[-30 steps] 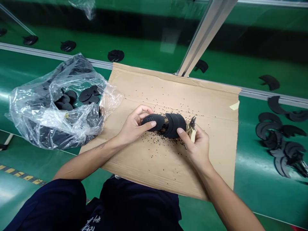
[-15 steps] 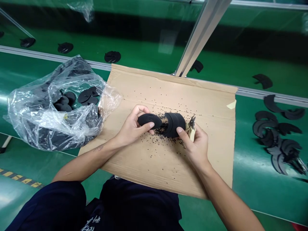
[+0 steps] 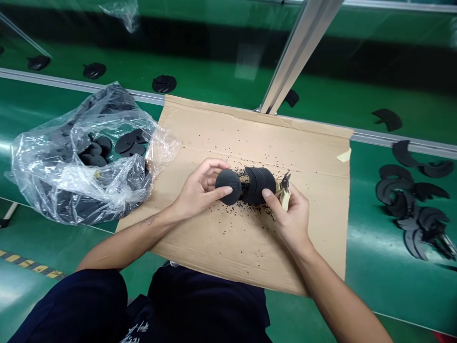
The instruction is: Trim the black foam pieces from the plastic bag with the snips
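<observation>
My left hand (image 3: 205, 190) grips a round black plastic disc (image 3: 227, 186) by its left edge, thumb on top and fingers beneath. Faint raised marks show on the disc's face. Just to its right, a stack of curved black plastic pieces (image 3: 260, 186) is pinched under the thumb of my right hand (image 3: 291, 209). That same hand also keeps a pair of side cutters (image 3: 284, 188) with cream handles tucked against its fingers, jaws pointing away from me. Tiny black scraps (image 3: 232, 212) lie scattered below both hands on a cardboard sheet (image 3: 200, 250).
On the left, a clear plastic bag (image 3: 60, 176) holds several black discs (image 3: 94, 155). Curved black pieces (image 3: 410, 190) are heaped at the right. A metal post (image 3: 300, 52) rises behind the cardboard, and black parts (image 3: 164, 84) sit spaced along the green surface beyond the rail.
My left hand has turned the disc from a steep tilt to nearly face-up and shifted it slightly right. The black parts beyond the rail have slid a little left. My right hand stays put.
</observation>
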Motion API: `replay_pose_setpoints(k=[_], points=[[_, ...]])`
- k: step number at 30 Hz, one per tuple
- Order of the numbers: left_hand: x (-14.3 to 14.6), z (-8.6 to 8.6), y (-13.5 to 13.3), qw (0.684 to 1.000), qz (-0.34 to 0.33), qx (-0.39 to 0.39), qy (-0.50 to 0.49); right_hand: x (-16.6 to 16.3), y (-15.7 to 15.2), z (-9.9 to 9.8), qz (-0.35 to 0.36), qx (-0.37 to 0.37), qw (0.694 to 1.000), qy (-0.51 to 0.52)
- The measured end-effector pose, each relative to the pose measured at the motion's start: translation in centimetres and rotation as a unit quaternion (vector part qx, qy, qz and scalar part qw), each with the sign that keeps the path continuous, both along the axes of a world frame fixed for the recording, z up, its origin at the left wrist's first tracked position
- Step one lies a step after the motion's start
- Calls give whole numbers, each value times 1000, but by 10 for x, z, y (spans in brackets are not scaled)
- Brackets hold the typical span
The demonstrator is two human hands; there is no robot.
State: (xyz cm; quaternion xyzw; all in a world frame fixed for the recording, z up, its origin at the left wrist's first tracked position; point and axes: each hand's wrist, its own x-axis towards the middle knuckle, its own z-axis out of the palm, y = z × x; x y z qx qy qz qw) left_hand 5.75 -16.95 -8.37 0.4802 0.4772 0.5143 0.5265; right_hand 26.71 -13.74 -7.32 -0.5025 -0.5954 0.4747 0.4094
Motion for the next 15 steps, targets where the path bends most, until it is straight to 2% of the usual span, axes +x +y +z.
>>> replay_pose_setpoints(k=[5,9,15], points=[[4,-1,-5,991,18,79,102,-3,-2,-3,24,-12,1000,12],[5,-3,-5,981,38,102,162,-2,-6,-2,40,-15,999,4],[5,1,-4,935,74,239,250,-4,-8,0,33,-5,999,6]])
